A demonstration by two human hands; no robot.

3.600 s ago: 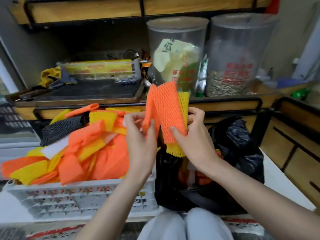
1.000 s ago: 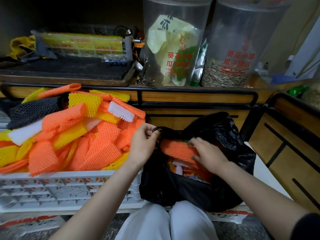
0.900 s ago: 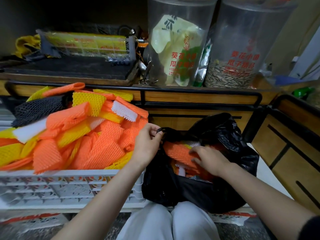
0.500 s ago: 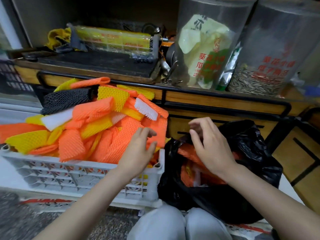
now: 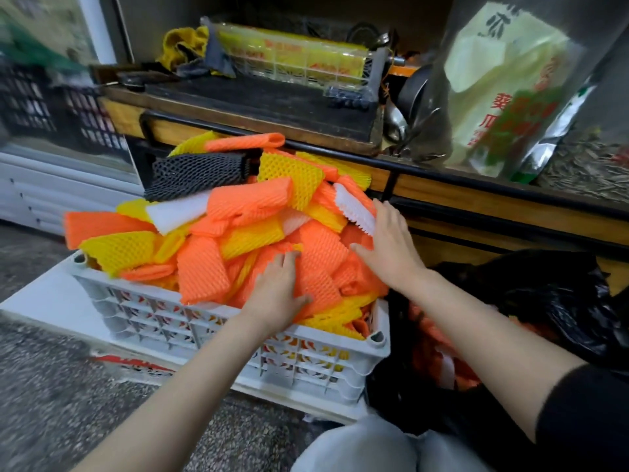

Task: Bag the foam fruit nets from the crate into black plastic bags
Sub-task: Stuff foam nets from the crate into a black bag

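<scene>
Now that the black bag (image 5: 561, 301) is no longer being held at its rim and the last load (image 5: 425, 338) is lying inside it, both hands are being laid on the heap of foam nets (image 5: 200, 267) in the white crate (image 5: 170, 321). The left hand (image 5: 277, 287) and the right hand (image 5: 388, 247) are being pressed flat, fingers straight and spread, nothing yet being gripped. A fresh load is judged next, the crate being heaped high.
</scene>
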